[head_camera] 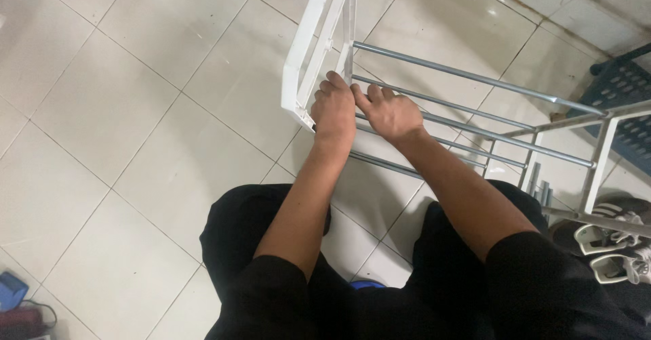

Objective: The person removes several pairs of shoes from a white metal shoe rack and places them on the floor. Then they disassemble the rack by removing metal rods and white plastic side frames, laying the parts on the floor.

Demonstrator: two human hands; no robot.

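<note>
View: looking straight down from the person's head at two bare forearms reaching out over black-trousered knees to a rack lying on a pale tiled floor (102, 109)
Rack: a shelf rack (434, 103) on its side, made of a white end frame (308, 55) and several long grey metal rods (461, 75) running off to the right, where a second frame stands near the picture's edge
Left hand: the left hand (333, 109) is curled with its fingers closed at the lower corner of the white end frame, where the rods meet it; exactly what the fingertips pinch is hidden
Right hand: the right hand (390, 113) lies just beside the left, fingers folded down over one of the middle rods close to the frame
How it will likely handle: thin hollow tubing and a slim frame suggest a light rack; the parts look stiff and hard, not fragile, though the long rods could flex a little and the joints may be loose, so the whole may wobble or twist when lifted
Surface: the rods look smooth and shiny, so likely slippery in a bare grip; the painted frame offers flat edges
Where to hold: judged best at the end frame near a joint, as both hands are now, or one hand on each end frame to move it
Nearby: loose grey rods (540, 189) and white shoes (617, 245) at right, a dark blue crate (620, 92) at upper right
</note>
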